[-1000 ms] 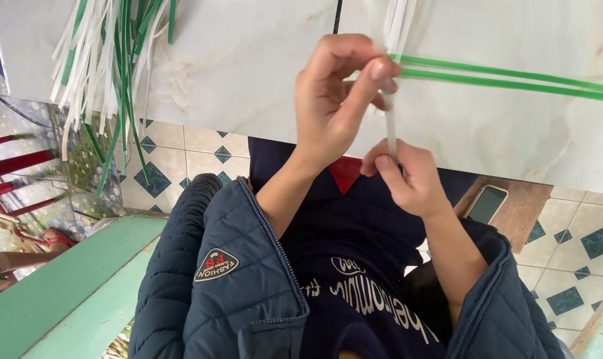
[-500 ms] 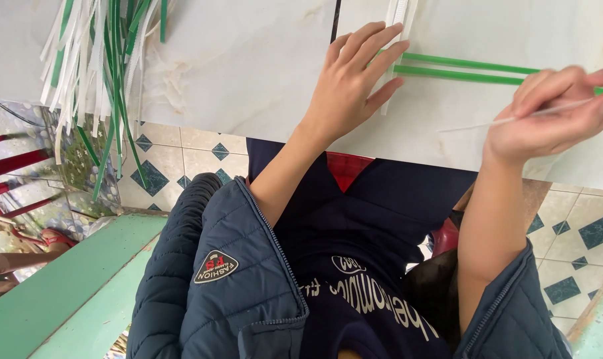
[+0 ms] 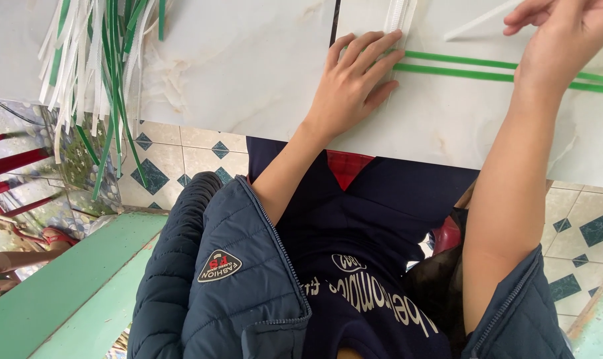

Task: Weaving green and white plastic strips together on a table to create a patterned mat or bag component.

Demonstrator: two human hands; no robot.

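My left hand (image 3: 358, 83) lies flat with fingers spread on the white marble table (image 3: 248, 66). It presses down on the near ends of two long green plastic strips (image 3: 487, 68) that run off to the right. A narrow white strip (image 3: 400, 14) goes up from under its fingertips. My right hand (image 3: 564, 33) is at the top right, above the green strips, fingers pinched on a thin white strip (image 3: 474, 23) that slants towards the left hand.
A bundle of loose green and white strips (image 3: 95, 73) hangs over the table's left edge. Below are a tiled floor (image 3: 182, 153) with dark diamonds, a green bench (image 3: 55, 292), red chair legs (image 3: 9, 163) and my dark padded jacket (image 3: 235, 286).
My left hand went from pinching a strip above the table to lying flat on it. My right hand moved up and to the right, drawing the thin white strip along.
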